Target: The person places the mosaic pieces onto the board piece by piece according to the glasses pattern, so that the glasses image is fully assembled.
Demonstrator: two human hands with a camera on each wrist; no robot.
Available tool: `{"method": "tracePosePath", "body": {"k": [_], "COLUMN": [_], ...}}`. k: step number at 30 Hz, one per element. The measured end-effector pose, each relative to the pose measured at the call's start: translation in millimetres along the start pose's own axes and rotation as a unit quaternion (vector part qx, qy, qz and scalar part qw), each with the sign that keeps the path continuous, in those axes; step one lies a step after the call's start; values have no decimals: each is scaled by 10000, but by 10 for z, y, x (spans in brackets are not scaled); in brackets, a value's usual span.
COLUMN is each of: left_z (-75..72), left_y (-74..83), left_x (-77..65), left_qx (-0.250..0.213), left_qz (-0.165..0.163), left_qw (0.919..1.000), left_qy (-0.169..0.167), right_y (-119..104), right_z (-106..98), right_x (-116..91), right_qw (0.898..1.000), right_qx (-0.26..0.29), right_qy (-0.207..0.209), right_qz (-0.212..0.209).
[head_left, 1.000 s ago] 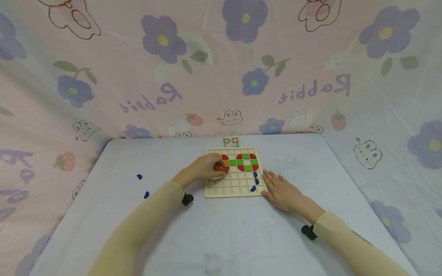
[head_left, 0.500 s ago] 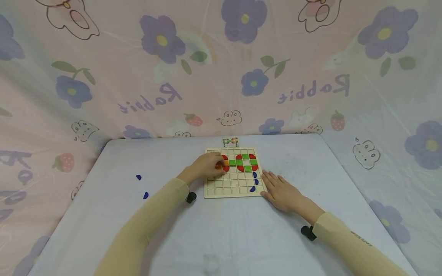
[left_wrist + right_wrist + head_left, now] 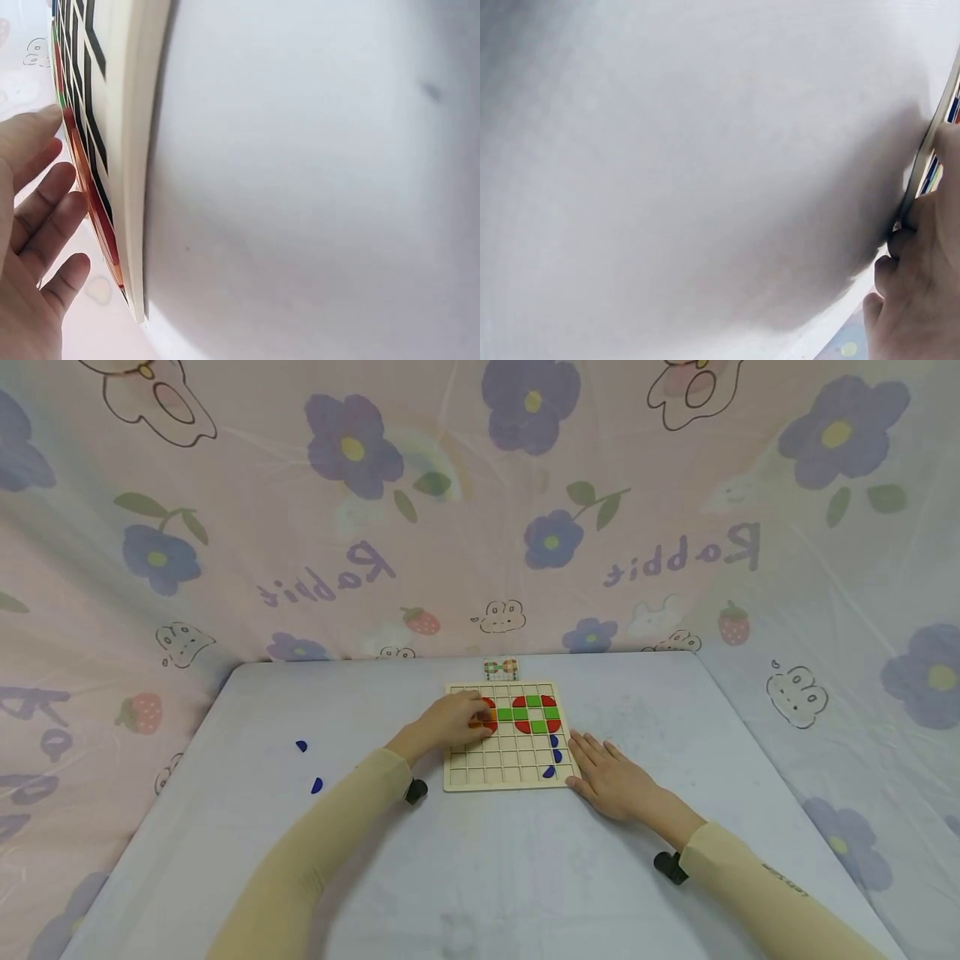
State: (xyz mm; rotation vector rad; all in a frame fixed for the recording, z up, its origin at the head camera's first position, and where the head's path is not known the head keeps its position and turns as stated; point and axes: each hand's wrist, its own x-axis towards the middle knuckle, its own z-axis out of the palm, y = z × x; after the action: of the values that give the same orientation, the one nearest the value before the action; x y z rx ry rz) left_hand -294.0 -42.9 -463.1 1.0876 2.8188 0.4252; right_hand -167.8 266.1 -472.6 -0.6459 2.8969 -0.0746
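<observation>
In the head view a pale wooden grid board (image 3: pixel 510 784) lies on the table. My left hand (image 3: pixel 457 720) is over its left part, covering some of the orange and red tiles there. The left wrist view shows its thumb and fingertips spread loosely along the red tiles (image 3: pixel 103 221), nothing gripped between them. Green tiles (image 3: pixel 504 714) link this group to a ring of red and green tiles (image 3: pixel 539 727) at right. Several blue half-round pieces (image 3: pixel 557 757) lie on the board's right side. My right hand (image 3: pixel 615 783) rests flat, fingertips at the board's right edge.
Two blue half-round pieces, one farther back (image 3: pixel 302 746) and one nearer (image 3: pixel 317 786), lie on the white table (image 3: pixel 480 877) left of the board. A small pattern card (image 3: pixel 501 669) is behind the board. A printed cloth (image 3: pixel 465 510) hangs around the table.
My left hand has shifted slightly right over the orange and red tiles, its fingertips lower on them now. The right hand has stayed at the board's edge.
</observation>
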Motion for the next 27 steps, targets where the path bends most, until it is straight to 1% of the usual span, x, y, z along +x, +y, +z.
{"method": "tracePosePath", "body": {"k": [3,6,10,20,24,27], "left_z": [5,3,0,-9,-46,-133], "left_y": [13,25,26,18,16,11], "left_x": [11,17,16,5,-17,-72], "left_qx": [38,35,44,14,-71,-261], "left_qz": [143,209,202,227,199,146], "left_qw": [9999,9998,9997,9997,9998,9994], "left_qy": [-9,-48,-87,-49,44,148], "right_y": [-6,-11,2,16,18,23], "right_z": [-5,-11,-10,-6,1,10], "right_x": [-2,-9,-17,-28,-27,-23], "right_qw": [10000,10000,9999,9997,9998,9998], "right_qx": [1,8,8,30,51,26], "right_qy": [16,19,67,140,129,121], "right_qz": [-5,-16,-88,-185,-175,-151]}}
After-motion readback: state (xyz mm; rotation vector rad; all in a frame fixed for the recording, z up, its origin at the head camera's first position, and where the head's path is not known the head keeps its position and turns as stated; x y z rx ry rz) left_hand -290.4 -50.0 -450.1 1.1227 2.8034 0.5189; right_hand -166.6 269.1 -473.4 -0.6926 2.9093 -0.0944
